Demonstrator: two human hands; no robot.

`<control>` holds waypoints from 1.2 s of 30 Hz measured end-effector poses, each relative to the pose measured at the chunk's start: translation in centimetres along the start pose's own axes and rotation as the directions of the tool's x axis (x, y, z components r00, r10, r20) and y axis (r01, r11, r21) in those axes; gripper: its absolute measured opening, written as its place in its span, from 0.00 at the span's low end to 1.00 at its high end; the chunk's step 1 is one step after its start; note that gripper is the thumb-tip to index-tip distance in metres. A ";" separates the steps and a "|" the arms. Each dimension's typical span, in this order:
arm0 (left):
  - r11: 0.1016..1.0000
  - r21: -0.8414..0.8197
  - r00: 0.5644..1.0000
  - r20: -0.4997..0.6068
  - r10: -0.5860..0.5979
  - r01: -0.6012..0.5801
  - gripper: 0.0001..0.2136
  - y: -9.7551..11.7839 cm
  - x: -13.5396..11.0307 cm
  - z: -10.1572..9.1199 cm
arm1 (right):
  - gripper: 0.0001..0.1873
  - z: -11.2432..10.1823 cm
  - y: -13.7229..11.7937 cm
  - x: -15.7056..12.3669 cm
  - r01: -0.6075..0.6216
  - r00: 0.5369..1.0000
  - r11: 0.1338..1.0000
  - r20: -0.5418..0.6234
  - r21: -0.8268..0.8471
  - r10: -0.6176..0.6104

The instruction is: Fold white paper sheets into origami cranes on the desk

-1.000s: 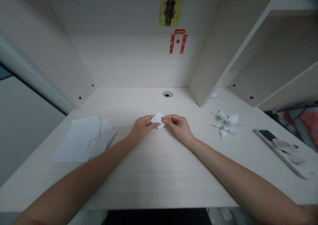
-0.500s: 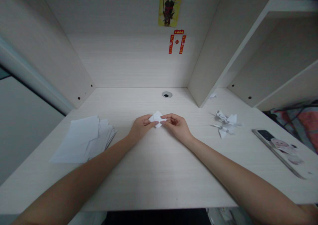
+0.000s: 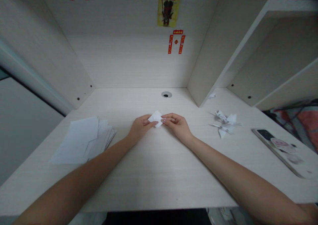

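A small folded white paper (image 3: 156,118), diamond-shaped with crease lines, is held just above the desk between my two hands. My left hand (image 3: 140,127) pinches its left corner, thumb on the near side. The thumb and fingertips of my right hand (image 3: 177,124) close on its right corner. Several folded paper cranes (image 3: 225,121) lie in a cluster to the right of my right hand. On the left rests a stack of white paper sheets (image 3: 83,135), beside my left forearm.
A phone in a decorated case (image 3: 280,150) lies on the right of the desk (image 3: 149,178). Behind my hands is a round cable hole (image 3: 166,94). An upright panel (image 3: 203,66) meets the desk at back right, with another bit of folded paper (image 3: 212,95) behind it.
The fingertips of my right hand have shifted slightly at the paper's right corner, and the paper's outline there now looks flatter. My left hand keeps its grip.
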State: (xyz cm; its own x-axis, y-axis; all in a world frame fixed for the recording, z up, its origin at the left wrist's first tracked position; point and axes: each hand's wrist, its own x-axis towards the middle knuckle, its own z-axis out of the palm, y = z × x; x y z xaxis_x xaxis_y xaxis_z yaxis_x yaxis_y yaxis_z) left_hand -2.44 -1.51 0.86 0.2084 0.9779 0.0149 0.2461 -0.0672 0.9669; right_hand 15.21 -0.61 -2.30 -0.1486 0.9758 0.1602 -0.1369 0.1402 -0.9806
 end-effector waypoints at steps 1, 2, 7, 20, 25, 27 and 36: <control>1.000 0.000 1.000 -0.003 -0.005 0.005 0.17 0.0 0.0 0.0 | 0.13 0.0 0.0 0.0 -0.004 1.000 1.000 0.000 0.002 0.004; 1.000 -0.001 1.000 -0.005 -0.010 0.010 0.17 0.0 0.0 0.0 | 0.13 0.0 -0.1 0.0 -0.009 1.000 1.000 0.002 0.005 0.009; 1.000 -0.028 1.000 0.005 0.005 -0.005 0.17 -0.2 0.1 0.0 | 0.13 -0.1 -0.1 0.1 -0.027 1.000 1.000 0.006 0.015 0.027; 0.995 -0.100 0.997 0.076 -0.001 0.008 0.18 -1.1 0.3 0.0 | 0.11 0.0 -0.4 0.0 -0.042 0.999 0.998 0.008 0.037 0.042; 0.996 -0.090 0.998 0.064 0.012 -0.006 0.19 -1.2 0.4 0.0 | 0.11 0.0 -0.3 0.0 -0.037 0.999 0.999 0.002 0.022 0.037; 0.996 -0.086 0.998 0.064 0.006 -0.001 0.20 -1.2 0.4 0.0 | 0.10 0.0 -0.4 0.0 -0.025 1.000 0.999 -0.003 0.022 0.025; 0.997 -0.081 0.999 0.036 0.007 -0.004 0.19 -1.0 0.3 -0.1 | 0.16 0.4 -0.7 -0.3 0.058 0.997 0.996 0.046 -0.072 -0.055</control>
State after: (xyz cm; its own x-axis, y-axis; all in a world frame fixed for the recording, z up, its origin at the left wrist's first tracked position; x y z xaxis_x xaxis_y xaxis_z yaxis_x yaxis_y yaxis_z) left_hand -2.68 -1.11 -0.12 0.2438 0.9697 0.0126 0.1677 -0.0549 0.9843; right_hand 14.96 -1.12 -1.62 -0.1858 0.9579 0.2186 -0.0748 0.2081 -0.9753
